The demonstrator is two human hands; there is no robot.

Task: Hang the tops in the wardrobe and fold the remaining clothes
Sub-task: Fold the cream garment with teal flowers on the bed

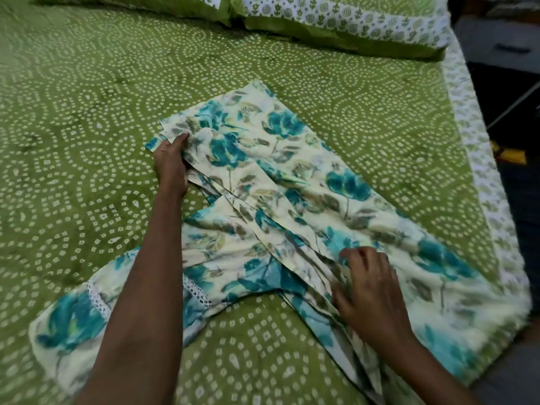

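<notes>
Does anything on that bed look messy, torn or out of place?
Nothing torn or spilled. The floral garment lies half folded and creased on the green bedspread, its right edge draping over the bed's side, as both hands work it.

Cream floral garment (295, 200) spread out, splashed with big teal-blue blooms and muted olive-grey leaves, a strip of white openwork lace trim (98, 299) crossing its near end; beneath it a green dotted bedsheet (87, 118), white dashes curling into rings; up top, green pillows (336, 16) banded white with small green flower sprigs
</notes>
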